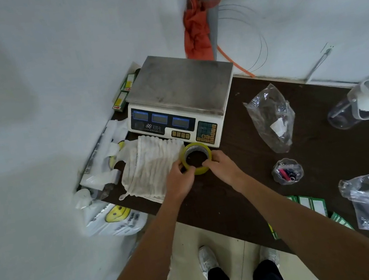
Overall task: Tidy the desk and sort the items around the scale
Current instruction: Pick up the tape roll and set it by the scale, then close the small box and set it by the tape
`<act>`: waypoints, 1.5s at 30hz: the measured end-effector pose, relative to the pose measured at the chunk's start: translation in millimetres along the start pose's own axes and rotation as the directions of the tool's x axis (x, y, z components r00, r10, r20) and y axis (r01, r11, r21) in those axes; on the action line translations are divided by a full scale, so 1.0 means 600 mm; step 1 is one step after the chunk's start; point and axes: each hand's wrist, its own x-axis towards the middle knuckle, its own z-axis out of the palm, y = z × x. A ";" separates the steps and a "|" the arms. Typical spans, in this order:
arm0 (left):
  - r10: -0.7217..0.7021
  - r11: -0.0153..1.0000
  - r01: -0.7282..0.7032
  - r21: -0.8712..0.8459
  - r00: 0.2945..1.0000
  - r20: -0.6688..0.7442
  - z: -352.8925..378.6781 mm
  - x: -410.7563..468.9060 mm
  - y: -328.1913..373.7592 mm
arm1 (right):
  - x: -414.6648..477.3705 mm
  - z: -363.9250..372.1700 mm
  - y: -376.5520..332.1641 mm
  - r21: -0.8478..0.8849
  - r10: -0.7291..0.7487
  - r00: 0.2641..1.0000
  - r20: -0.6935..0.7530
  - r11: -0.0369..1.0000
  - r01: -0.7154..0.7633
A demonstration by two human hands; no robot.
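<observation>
Tape roll [198, 148], tub [287, 171] of small cylinders, clear bag [267, 109] holding white slip [278, 127]

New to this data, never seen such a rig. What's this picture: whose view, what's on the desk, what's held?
There is no robot here. The one picture comes from a camera worn on a person's head, looking down at their bare arms. The left hand and right hand both grip a roll of yellow tape on the dark desk, just in front of the scale. A white cloth lies left of the tape. To the right are a clear bag, a small tub of odds and ends, a jug and green labels.
</observation>
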 end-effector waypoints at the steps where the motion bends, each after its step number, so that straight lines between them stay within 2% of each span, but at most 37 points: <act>1: 0.005 1.000 -0.004 -0.007 1.000 0.016 0.000 0.002 -0.003 | 0.000 -0.001 -0.002 -0.016 -0.001 1.000 0.005 1.000 0.001; 7: 0.033 0.998 -0.040 0.042 0.987 0.159 -0.003 0.007 -0.002 | -0.005 -0.012 -0.004 -0.074 -0.022 0.997 0.076 0.997 0.028; 9: 0.052 0.996 -0.063 0.061 0.985 0.161 -0.002 0.003 0.000 | -0.010 -0.019 0.000 -0.079 -0.035 0.994 0.101 0.996 0.043; 10: 0.073 0.993 -0.084 0.087 0.990 0.122 0.000 0.000 0.000 | -0.015 -0.023 0.000 -0.081 -0.040 0.994 0.106 0.996 0.048; 13: 0.141 0.961 -0.106 0.256 0.982 -0.123 0.014 -0.011 0.000 | -0.029 -0.042 0.002 -0.135 -0.013 0.998 0.067 0.991 0.022; 15: 0.197 0.941 -0.138 0.307 0.965 -0.171 0.031 -0.027 0.011 | -0.040 -0.057 0.012 -0.213 -0.009 0.999 0.047 0.977 0.019; 20: 0.313 0.890 -0.323 0.322 0.946 0.083 0.099 -0.054 0.053 | -0.062 -0.106 0.045 -0.344 -0.015 1.000 0.009 0.939 0.017; 23: 0.340 0.868 -0.377 0.323 0.925 0.168 0.141 -0.058 0.077 | -0.080 -0.142 0.044 -0.431 -0.080 0.996 -0.035 0.900 0.057; 26: 0.341 0.843 -0.407 0.352 0.910 0.236 0.181 -0.065 0.099 | -0.099 -0.186 0.045 -0.439 -0.163 0.980 -0.114 0.893 0.098; 29: 0.315 0.842 -0.404 0.358 0.906 0.282 0.216 -0.074 0.116 | -0.104 -0.229 0.063 -0.363 -0.139 0.967 -0.213 0.930 0.054; 33: 0.241 0.866 -0.353 0.355 0.915 0.323 0.264 -0.089 0.131 | -0.107 -0.269 0.109 -0.357 -0.120 0.953 -0.278 0.934 0.014; 38: 0.153 0.910 -0.275 0.310 0.918 0.366 0.313 -0.115 0.142 | -0.124 -0.311 0.160 -0.239 -0.102 0.883 -0.458 0.971 -0.011; 41: 0.119 0.920 -0.241 0.308 0.923 0.367 0.327 -0.118 0.138 | -0.117 -0.329 0.184 -0.194 -0.022 0.892 -0.451 0.978 -0.074; 45: 0.103 0.900 -0.243 0.363 0.926 0.364 0.336 -0.118 0.135 | -0.109 -0.340 0.207 -0.186 0.042 0.929 -0.369 0.976 -0.117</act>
